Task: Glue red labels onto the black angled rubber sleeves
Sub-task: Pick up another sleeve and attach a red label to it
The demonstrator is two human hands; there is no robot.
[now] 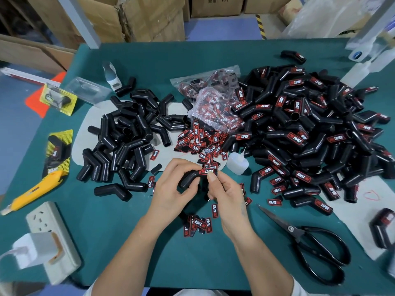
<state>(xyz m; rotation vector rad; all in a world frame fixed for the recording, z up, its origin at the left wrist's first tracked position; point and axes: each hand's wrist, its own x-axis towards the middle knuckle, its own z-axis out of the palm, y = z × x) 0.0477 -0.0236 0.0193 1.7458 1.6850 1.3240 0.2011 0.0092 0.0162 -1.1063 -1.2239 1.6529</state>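
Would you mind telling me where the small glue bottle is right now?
In the head view, the glue bottle stands right of centre on the green table, between the loose labels and the labelled-sleeve pile.

A rubber sleeve (189, 178) is largely covered by the fingers of the left hand (171, 189), its far end out of sight. At three o'clock, the pile of labelled sleeves (310, 129) runs past the frame edge. At eight o'clock, a power strip (53, 238) blurs toward the border. At one o'clock, clear bottles (363, 60) smear into glare, their contents unreadable. Print on the bagged labels (213, 99) is too small to read.
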